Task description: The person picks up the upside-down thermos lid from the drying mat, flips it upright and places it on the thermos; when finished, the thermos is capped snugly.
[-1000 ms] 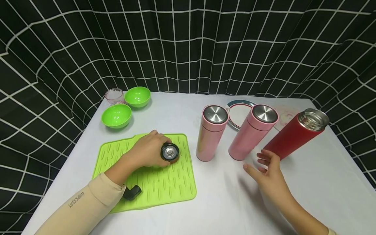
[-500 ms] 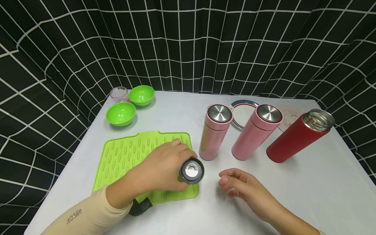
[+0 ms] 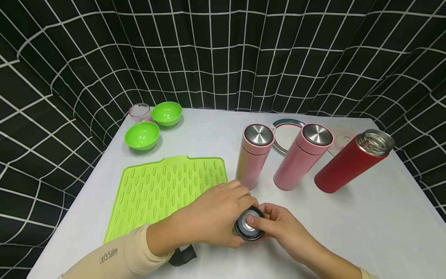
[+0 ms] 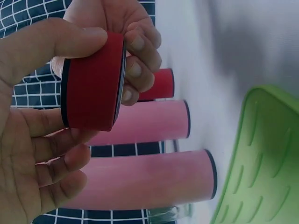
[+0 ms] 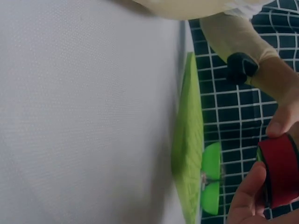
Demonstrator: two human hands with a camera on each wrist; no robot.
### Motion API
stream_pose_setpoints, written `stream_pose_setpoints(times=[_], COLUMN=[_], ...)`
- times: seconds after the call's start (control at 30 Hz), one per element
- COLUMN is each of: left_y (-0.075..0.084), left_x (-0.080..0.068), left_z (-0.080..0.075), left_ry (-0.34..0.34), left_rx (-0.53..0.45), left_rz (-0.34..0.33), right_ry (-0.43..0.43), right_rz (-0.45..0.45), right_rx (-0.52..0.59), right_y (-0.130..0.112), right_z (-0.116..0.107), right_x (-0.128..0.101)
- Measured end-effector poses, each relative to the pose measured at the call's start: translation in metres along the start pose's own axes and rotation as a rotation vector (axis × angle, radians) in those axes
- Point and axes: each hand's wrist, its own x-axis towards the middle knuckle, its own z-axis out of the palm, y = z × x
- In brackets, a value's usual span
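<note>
A red bottle lid (image 3: 245,231) with a black rim is held between both hands, its metallic inner side facing up in the head view. My left hand (image 3: 219,213) grips the lid from the left; its thumb and fingers lie on the red side in the left wrist view. My right hand (image 3: 287,232) pinches the lid from the right, thumb over its inner face. Standing uncapped to the right is a red thermos bottle (image 3: 348,166) with a bare steel mouth. Two pink thermos bottles (image 3: 252,162) (image 3: 297,164) with steel-topped lids stand nearer the hands.
A green ridged mat (image 3: 163,190) lies on the left of the white table. Two green bowls (image 3: 142,135) (image 3: 167,114) and a clear glass (image 3: 140,112) stand at the back left. Behind the pink bottles is a plate (image 3: 283,135) with a blue rim, beside a clear patterned dish (image 3: 339,137).
My left hand has carried the lid from over the green mat rightward and nearer. My right hand has left the red bottle, moved left and taken hold of the lid too.
</note>
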Motion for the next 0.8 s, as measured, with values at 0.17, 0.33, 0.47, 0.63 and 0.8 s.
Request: stream_pose_setpoints(times=[0.17, 0.33, 0.47, 0.63, 0.8], left_y=[-0.001, -0.007, -0.01, -0.01, -0.01], left_x=[-0.003, -0.013, -0.018, -0.016, -0.015], left_z=[0.004, 0.012, 0.016, 0.019, 0.02], left_ry=[0.039, 0.065, 0.101, 0.233, 0.343], left_rx=[-0.077, -0.334, -0.569, -0.673, -0.658], left_rz=[-0.051, -0.159, -0.165, -0.041, 0.02], right_ry=[0.101, 0.23, 0.206, 0.188, 0.251], right_rz=[-0.12, -0.961, -1.613, -1.856, -1.803], right_rx=[-0.133, -0.699, -0.95, -1.009, -1.066], right_y=[-0.005, -0.015, -0.032, -0.04, -0.038], right_z=[0.0, -0.005, -0.007, -0.005, -0.008], right_x=[-0.003, -0.002, 0.008, 0.014, 0.009])
